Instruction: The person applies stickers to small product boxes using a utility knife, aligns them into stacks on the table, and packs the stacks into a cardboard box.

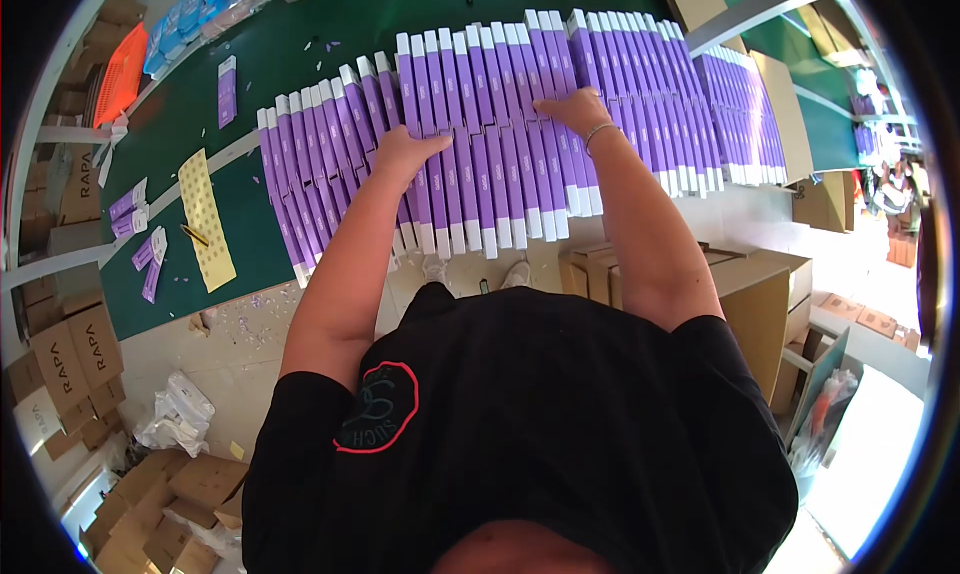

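Long rows of slim purple boxes with white ends (490, 124) stand tightly side by side on the green table. My left hand (403, 156) presses against the left side of a middle block of these boxes, its thumb over their tops. On the block's right side, my right hand (577, 112) grips with its thumb laid across the tops. The fingers of both hands are mostly hidden between boxes. This middle block sits slightly out of line with the boxes on its left.
A yellow dotted sheet (207, 224) with a box cutter (195, 236) lies on the green table (150, 309). One purple box (227, 92) lies apart, near an orange basket (122, 74). Cardboard cartons (75, 359) stand at left; an open carton (740, 324) is by my right arm.
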`<state>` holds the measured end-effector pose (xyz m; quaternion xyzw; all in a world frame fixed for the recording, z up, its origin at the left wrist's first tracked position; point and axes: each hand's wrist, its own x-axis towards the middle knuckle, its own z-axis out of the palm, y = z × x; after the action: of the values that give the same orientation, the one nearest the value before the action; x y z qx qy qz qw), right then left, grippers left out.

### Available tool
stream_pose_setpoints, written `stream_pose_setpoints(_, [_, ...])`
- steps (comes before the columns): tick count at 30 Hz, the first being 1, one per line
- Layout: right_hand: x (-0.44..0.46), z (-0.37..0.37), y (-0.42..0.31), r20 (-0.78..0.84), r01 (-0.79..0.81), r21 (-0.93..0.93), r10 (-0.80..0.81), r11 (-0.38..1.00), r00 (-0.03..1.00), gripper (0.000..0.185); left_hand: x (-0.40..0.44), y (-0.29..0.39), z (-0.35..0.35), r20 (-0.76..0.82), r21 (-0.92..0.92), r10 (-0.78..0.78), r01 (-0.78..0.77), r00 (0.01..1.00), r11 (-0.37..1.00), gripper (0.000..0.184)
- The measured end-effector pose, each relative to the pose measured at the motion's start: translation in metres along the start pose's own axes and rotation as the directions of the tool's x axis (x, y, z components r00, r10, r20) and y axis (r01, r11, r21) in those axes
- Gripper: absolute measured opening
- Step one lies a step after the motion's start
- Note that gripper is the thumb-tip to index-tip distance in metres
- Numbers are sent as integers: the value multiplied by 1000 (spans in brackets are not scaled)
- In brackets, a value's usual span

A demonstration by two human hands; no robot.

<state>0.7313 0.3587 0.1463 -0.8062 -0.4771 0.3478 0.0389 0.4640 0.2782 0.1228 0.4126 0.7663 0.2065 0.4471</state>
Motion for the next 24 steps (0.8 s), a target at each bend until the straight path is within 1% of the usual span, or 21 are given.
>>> stream_pose_setpoints(1, [3, -1, -2, -4, 11, -3, -11, 1000, 1000, 76, -1, 3, -1, -9, -8, 3, -3, 1000, 1000, 52])
stream_pose_setpoints(5, [19, -6, 2, 159, 135, -151, -111, 979, 981, 81, -13, 11, -6, 64, -118, 31, -24, 997, 993, 51])
stream_pose_setpoints(6, [21, -6, 0, 156, 145, -154, -121, 977, 980, 81, -12, 11, -7, 55, -124, 34, -27, 998, 992, 51])
stream_pose_setpoints(10, [26, 0, -4, 161, 67, -89, -53, 994, 986, 81, -3, 2, -4, 91, -192, 42, -24, 995, 981, 50])
stream_pose_setpoints(11, [23, 1, -6, 161, 74, -93, -58, 993, 985, 81, -3, 1, -3, 86, -198, 42, -24, 995, 980, 50])
stream_pose_setpoints(15, [12, 13, -5, 7, 105, -107, -105, 989, 994, 80, -1, -2, 5, 17, -110, 92, -89, 996, 990, 50])
stream_pose_setpoints(20, [-10, 4, -12, 57, 90, -97, -85, 991, 995, 80, 3, -13, 14, 11, -188, 121, -117, 993, 975, 49])
stream_pose_setpoints(21, [-11, 4, -10, 58, 92, -98, -86, 991, 995, 80, 2, -12, 14, 10, -189, 119, -115, 993, 975, 49])
stream_pose_setpoints(24, [-10, 3, 1, 26, 113, -29, -113, 993, 993, 76, -3, -11, 17, 13, -192, 181, -175, 983, 966, 50])
